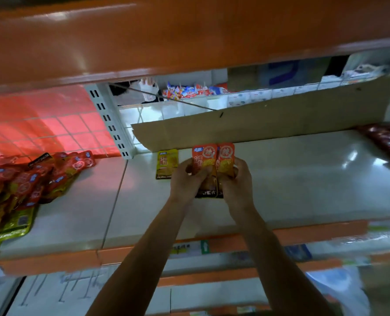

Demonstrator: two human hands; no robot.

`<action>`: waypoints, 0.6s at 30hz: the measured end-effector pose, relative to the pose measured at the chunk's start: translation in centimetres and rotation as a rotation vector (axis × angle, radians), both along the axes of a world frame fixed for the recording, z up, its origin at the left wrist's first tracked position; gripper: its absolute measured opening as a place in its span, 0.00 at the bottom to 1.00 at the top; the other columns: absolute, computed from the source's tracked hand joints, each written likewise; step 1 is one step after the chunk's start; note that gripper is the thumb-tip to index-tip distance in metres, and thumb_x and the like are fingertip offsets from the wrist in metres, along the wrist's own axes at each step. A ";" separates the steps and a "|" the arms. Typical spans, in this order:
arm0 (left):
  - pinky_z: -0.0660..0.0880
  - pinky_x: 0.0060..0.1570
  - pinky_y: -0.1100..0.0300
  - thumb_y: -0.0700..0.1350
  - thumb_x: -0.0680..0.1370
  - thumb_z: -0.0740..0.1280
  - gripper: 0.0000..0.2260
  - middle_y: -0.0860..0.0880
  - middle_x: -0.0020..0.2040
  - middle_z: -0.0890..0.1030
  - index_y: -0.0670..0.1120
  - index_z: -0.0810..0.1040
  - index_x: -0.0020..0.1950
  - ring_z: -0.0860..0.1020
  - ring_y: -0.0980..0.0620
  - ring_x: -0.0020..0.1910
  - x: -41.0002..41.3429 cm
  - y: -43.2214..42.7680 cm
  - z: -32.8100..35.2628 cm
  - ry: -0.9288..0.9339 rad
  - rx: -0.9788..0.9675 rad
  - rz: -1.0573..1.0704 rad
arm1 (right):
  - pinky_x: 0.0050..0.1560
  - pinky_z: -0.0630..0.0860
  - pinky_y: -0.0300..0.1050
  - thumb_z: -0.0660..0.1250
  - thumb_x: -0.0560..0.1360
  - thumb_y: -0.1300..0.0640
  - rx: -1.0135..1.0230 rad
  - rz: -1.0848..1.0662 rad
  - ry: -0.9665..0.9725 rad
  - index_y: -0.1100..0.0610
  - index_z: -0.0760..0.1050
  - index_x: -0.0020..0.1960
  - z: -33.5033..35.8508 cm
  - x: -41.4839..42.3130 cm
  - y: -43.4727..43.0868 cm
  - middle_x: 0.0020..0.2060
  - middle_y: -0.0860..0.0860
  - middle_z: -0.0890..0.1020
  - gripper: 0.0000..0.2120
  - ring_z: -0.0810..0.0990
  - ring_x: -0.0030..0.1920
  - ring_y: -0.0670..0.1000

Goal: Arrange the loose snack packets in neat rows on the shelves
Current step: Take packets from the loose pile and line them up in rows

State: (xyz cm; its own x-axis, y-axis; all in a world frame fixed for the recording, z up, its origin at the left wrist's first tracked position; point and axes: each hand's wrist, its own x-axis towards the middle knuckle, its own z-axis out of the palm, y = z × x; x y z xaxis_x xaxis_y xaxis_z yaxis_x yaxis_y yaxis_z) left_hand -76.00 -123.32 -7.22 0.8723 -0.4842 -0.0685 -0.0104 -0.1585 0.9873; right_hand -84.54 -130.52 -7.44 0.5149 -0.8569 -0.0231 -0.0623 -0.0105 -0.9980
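Forearms reaching in: left hand and right hand are pinching two orange packets, squaring them side by side on the shelf. A yellow packet is lying just left of the left hand, the loose pile well left. Next, likely: letting go and fetching more to extend the row.

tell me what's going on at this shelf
A person is sorting snack packets. The left hand and right hand hold two orange packets side by side near the back of the white shelf, by the cardboard sheet. One yellow packet lies flat just left of them. A loose pile of red and green packets lies at the shelf's left end.
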 end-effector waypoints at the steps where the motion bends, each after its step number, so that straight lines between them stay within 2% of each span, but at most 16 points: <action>1: 0.79 0.55 0.44 0.56 0.59 0.75 0.28 0.47 0.49 0.84 0.46 0.80 0.56 0.82 0.46 0.49 -1.0 -1.1 0.1 0.064 -0.047 -0.011 | 0.47 0.81 0.51 0.66 0.72 0.64 0.001 -0.003 0.006 0.54 0.71 0.61 0.1 -1.2 -1.1 0.52 0.53 0.81 0.19 0.82 0.50 0.53; 3: 0.78 0.55 0.42 0.53 0.59 0.77 0.32 0.44 0.52 0.83 0.44 0.77 0.61 0.83 0.44 0.50 -3.0 -3.3 0.0 0.170 -0.091 0.000 | 0.42 0.82 0.52 0.66 0.71 0.63 0.030 0.007 0.007 0.54 0.71 0.59 0.2 -3.8 -3.5 0.51 0.53 0.80 0.17 0.82 0.48 0.53; 4: 0.78 0.55 0.41 0.51 0.61 0.77 0.31 0.43 0.54 0.83 0.44 0.76 0.62 0.83 0.43 0.50 -4.1 -4.4 0.0 0.204 -0.105 0.002 | 0.40 0.82 0.52 0.67 0.72 0.63 0.047 0.006 0.005 0.55 0.71 0.59 0.3 -5.0 -4.6 0.51 0.53 0.80 0.17 0.82 0.48 0.53; 6: 0.78 0.55 0.40 0.47 0.69 0.75 0.21 0.42 0.55 0.82 0.45 0.76 0.60 0.82 0.42 0.52 -6.1 -6.7 -0.2 0.250 -0.126 -0.011 | 0.41 0.82 0.52 0.65 0.73 0.62 0.061 -0.023 0.012 0.57 0.72 0.60 0.2 -7.6 -7.0 0.51 0.54 0.80 0.15 0.82 0.48 0.55; 8: 0.79 0.53 0.42 0.45 0.75 0.72 0.11 0.42 0.55 0.82 0.48 0.77 0.57 0.83 0.43 0.50 -8.2 -9.1 -0.5 0.283 -0.130 -0.031 | 0.45 0.82 0.57 0.64 0.75 0.62 0.060 -0.054 0.019 0.59 0.72 0.60 0.1 -10.2 -9.3 0.51 0.57 0.80 0.14 0.82 0.49 0.57; 10: 0.82 0.45 0.50 0.43 0.76 0.71 0.06 0.44 0.50 0.84 0.49 0.78 0.52 0.84 0.46 0.45 -10.5 -11.3 -0.6 0.324 -0.154 -0.049 | 0.48 0.81 0.58 0.63 0.75 0.62 0.041 -0.078 0.032 0.59 0.72 0.60 -0.1 -12.9 -11.6 0.51 0.57 0.80 0.13 0.81 0.50 0.58; 12: 0.80 0.35 0.57 0.40 0.76 0.70 0.05 0.47 0.43 0.85 0.47 0.79 0.50 0.85 0.50 0.39 -12.8 -13.4 -0.7 0.381 -0.182 -0.073 | 0.48 0.80 0.52 0.63 0.75 0.63 0.007 -0.113 0.043 0.59 0.73 0.59 -0.3 -15.6 -13.8 0.50 0.57 0.80 0.12 0.80 0.50 0.57; 13: 0.79 0.33 0.59 0.40 0.76 0.70 0.04 0.47 0.42 0.85 0.45 0.79 0.50 0.85 0.51 0.38 -13.9 -14.4 -0.8 0.396 -0.176 -0.086 | 0.46 0.78 0.49 0.63 0.75 0.63 -0.008 -0.133 0.047 0.60 0.73 0.58 -0.3 -16.9 -14.8 0.50 0.56 0.80 0.12 0.80 0.50 0.56; 18: 0.81 0.45 0.56 0.42 0.76 0.70 0.08 0.46 0.44 0.84 0.43 0.80 0.54 0.83 0.51 0.43 -18.0 -18.8 -1.4 0.410 -0.106 -0.119 | 0.44 0.77 0.49 0.63 0.74 0.65 -0.038 -0.205 0.057 0.59 0.74 0.53 -0.4 -22.0 -19.4 0.45 0.52 0.80 0.09 0.80 0.46 0.54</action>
